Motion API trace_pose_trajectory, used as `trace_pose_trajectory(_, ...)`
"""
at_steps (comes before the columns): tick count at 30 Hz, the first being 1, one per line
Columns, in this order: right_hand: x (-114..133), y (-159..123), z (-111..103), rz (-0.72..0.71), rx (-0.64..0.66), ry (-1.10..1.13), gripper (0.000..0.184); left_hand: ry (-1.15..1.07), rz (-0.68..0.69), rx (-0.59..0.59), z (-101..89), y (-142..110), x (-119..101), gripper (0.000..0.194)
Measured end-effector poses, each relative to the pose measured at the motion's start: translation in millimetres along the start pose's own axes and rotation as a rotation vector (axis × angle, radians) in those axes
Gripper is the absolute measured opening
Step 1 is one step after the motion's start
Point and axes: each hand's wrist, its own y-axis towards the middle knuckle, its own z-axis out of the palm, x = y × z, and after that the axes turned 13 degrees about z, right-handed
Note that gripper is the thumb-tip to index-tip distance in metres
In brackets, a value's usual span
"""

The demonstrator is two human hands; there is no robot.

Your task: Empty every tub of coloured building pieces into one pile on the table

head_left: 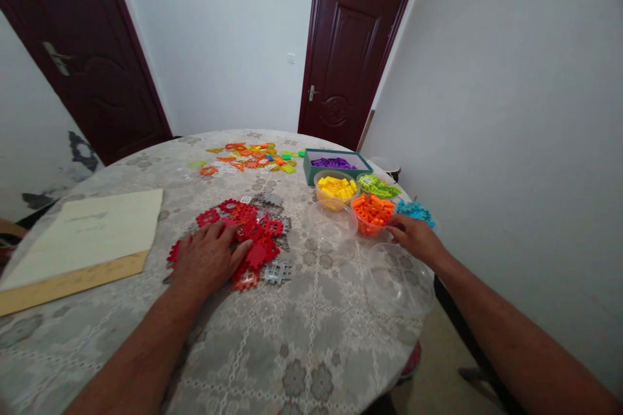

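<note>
My left hand (207, 256) lies palm down, fingers stretched out, on a pile of red interlocking plastic building pieces (260, 253). Grey pieces (277, 271) of the same kind stick out around the pile. On the right, my right hand (413, 237) has its thumb and fingers closed at the rim of a clear plastic bowl of orange tube-like pieces (373, 211). Just behind that hand are light blue pieces (416, 211), partly hidden. A clear round container (399, 279) lies below my right hand, and another clear container (332, 224) stands left of the orange pieces.
Yellow pieces (337, 188) fill another bowl, with lime-green pieces (377, 185) beside it. Behind stands a green box (314, 172) holding purple pieces. Mixed orange and yellow pieces (250, 159) are scattered farther back. Paper sheets (92, 227) lie at left. The round table's edge (389, 373) curves near my right arm.
</note>
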Motion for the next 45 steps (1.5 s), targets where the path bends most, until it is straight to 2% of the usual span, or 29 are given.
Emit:
trace_pose_trajectory(4, -2.2, 0.6, 3.6, 0.044, -0.036, 0.016, 0.021, -0.034, 0.006, -0.005, 0.3, 0.2, 1.0, 0.054)
trace_pose_trajectory(9, -5.6, -4.6, -4.5, -0.040, -0.192, -0.096, 0.025, -0.027, -0.019, 0.020, -3.1, -2.7, -3.1, 0.057)
trace_pose_trajectory(17, -22.1, 0.0, -19.0, -0.173, -0.309, -0.173, 0.044, -0.054, -0.038, 0.059, -0.5, -5.7, -11.4, 0.071)
trace_pose_trajectory(24, -11.0, -13.9, -42.1, -0.156, -0.343, -0.102, 0.055, -0.121, -0.032, 0.099, 5.1, 13.1, -19.3, 0.074)
trace_pose_trajectory(28, 7.2, -27.1, -51.7, -0.178, -0.376, -0.107, 0.066, -0.145, -0.036, 0.141, 15.4, 37.6, -24.7, 0.080)
trace_pose_trajectory(32, 39.2, -49.3, -57.5, -0.242, -0.432, -0.184, 0.072, -0.163, -0.046, 0.187, 25.4, 63.4, -24.7, 0.081)
trace_pose_trajectory(36, 76.9, -76.9, -58.7, -0.294, -0.417, -0.291, 0.062, -0.181, -0.077, 0.194, 32.2, 79.3, -16.5, 0.077)
trace_pose_trajectory(40, 109.3, -98.7, -49.9, -0.420, -0.432, -0.248, 0.053, -0.192, -0.089, 0.160, 36.7, 83.0, -6.1, 0.072)
trace_pose_trajectory(45, 141.9, -119.2, -27.1, -0.479, -0.299, -0.115, 0.031, -0.252, -0.107, 0.096, 35.9, 80.4, -3.0, 0.066)
